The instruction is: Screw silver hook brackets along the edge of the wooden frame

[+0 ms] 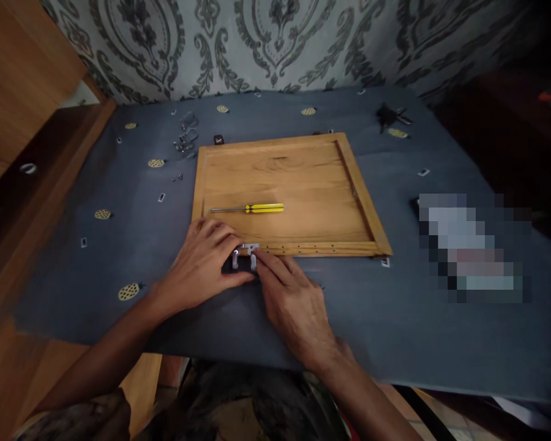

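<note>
A framed wooden panel point(275, 177), like a cabinet door, lies flat on the cloth-covered table. At its near edge sits a small silver metal bracket point(250, 248) with two arms that point toward me. My left hand point(206, 263) curls around the bracket's left side, fingers over the frame and thumb below. From the right, the fingertips of my right hand point(296, 300) press together on the bracket's other end. My fingers hide part of it. A screwdriver point(257, 209) with a yellow and black handle rests on the panel just beyond my hands.
Several metal fittings point(186, 144) and small screws point(178, 177) lie left of the panel. A dark object point(388, 117) sits at the back right. A blurred-out flat object point(468, 245) lies at the right. Wooden furniture point(27, 92) borders the table's left side; patterned fabric point(275, 43) backs it.
</note>
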`<action>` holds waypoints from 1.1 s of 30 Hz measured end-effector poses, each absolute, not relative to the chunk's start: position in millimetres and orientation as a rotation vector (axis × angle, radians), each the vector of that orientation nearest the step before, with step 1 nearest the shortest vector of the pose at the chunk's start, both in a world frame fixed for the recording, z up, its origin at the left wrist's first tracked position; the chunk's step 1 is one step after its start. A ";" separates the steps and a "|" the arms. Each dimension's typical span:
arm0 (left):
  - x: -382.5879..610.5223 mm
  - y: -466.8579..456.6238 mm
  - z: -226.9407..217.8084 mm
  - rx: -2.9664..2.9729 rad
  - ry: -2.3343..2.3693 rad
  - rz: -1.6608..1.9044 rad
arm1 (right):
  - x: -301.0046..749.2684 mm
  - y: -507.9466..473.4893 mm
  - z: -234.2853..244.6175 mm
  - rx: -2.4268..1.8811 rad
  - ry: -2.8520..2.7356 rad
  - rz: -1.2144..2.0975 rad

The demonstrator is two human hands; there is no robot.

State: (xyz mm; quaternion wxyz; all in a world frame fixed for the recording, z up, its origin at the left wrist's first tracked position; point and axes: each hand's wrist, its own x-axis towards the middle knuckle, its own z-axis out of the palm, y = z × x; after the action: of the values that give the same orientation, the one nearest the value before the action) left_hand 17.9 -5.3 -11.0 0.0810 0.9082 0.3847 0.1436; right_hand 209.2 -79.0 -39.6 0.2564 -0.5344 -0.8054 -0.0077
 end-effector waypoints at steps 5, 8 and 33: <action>18.5 -4.7 -10.5 2.726 1.140 0.440 | 208.0 -78.4 -38.7 -1.444 -2.176 -0.035; 18.6 -4.4 -10.2 2.725 1.141 0.444 | 208.3 -78.6 -38.7 -1.442 -2.179 -0.022; 16.2 -4.5 -6.3 2.759 1.252 0.368 | 210.9 -77.8 -38.2 -1.446 -2.185 0.016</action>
State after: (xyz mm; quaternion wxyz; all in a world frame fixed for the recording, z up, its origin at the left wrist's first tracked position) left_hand 16.2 -4.5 -6.3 0.0447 0.9031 0.4098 0.1203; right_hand 210.9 -77.8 -38.2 0.2578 -0.5333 -0.8057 0.0061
